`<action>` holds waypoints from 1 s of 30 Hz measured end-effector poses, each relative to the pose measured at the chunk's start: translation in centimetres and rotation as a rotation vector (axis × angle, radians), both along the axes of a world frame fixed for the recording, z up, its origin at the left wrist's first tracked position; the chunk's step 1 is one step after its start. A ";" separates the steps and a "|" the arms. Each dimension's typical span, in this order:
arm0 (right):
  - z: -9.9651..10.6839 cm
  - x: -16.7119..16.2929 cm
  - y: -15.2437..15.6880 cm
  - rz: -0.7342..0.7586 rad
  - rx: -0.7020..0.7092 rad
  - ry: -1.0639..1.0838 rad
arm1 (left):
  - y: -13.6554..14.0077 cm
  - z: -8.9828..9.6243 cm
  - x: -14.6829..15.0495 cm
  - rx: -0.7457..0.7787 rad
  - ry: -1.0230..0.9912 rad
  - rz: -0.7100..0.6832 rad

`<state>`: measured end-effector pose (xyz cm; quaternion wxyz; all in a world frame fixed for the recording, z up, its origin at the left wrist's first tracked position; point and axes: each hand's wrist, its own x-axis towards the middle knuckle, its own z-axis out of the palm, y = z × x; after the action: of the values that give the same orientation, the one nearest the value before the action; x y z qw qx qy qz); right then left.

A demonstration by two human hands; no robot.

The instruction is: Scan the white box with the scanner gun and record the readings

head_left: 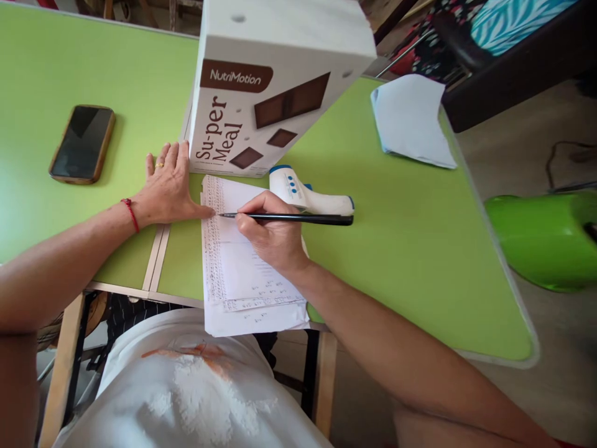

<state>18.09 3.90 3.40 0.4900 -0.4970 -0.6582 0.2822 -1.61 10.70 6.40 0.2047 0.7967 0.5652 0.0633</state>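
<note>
Head view: a black pen [312, 218] is pinched between the thumb and curled forefinger of the right hand [268, 233], with the other fingers folded under the palm. The pen is laid nearly level across the hand, its tip aimed at the left thumb and its far end extended past the knuckles. Whether the sheet is touched by the tip cannot be told.

Just beside that tip, the left thumb is stretched sideways onto the edge of the handwritten sheets [236, 267]. The left hand [168, 190] is laid palm down, its four fingers slightly spread and pointed away from the body; nothing is seen gripped by it. A ring [159, 165] is worn on one finger and a red bracelet [131, 215] at the wrist. The left forearm is slanted in from the left, the right one from the lower right.

The sheets are spread beneath the right fingers, with dense rows of writing along the side nearer the left thumb. A white and blue handheld device [290, 186] is set just beyond the right knuckles. Past the left fingertips, a white box [275, 93] is stood upright. To the left of those fingers a phone [83, 144] is placed; well to the right of the pen, folded paper [413, 121] is left on the green table [401, 274].
</note>
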 end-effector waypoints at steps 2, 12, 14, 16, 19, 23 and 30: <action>0.0 0.1 0.0 0.015 0.009 -0.038 | 0.2 -0.4 -0.2 0.017 -0.050 -0.014; 0.0 0.0 -0.2 0.011 0.014 -0.094 | 0.5 -1.1 -0.6 0.024 -0.099 -0.036; 0.0 0.0 -0.2 0.022 0.027 -0.083 | 0.5 -1.1 -0.6 0.038 -0.106 -0.038; -0.1 0.0 -0.2 0.030 0.037 -0.080 | 0.5 -1.0 -0.5 0.036 -0.097 -0.035; 0.0 0.2 -0.2 0.040 0.023 -0.105 | 0.5 -0.9 -0.5 0.015 -0.075 -0.024; 0.0 0.3 -0.1 0.074 0.030 -0.090 | 0.5 -0.7 -0.4 0.021 -0.085 -0.028; -0.2 0.3 0.0 0.012 0.022 -0.095 | 0.7 -1.1 -0.8 0.036 -0.105 -0.036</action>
<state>18.41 3.86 3.20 0.4617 -0.5006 -0.6868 0.2539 -2.39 11.39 5.31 0.2210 0.8057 0.5381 0.1115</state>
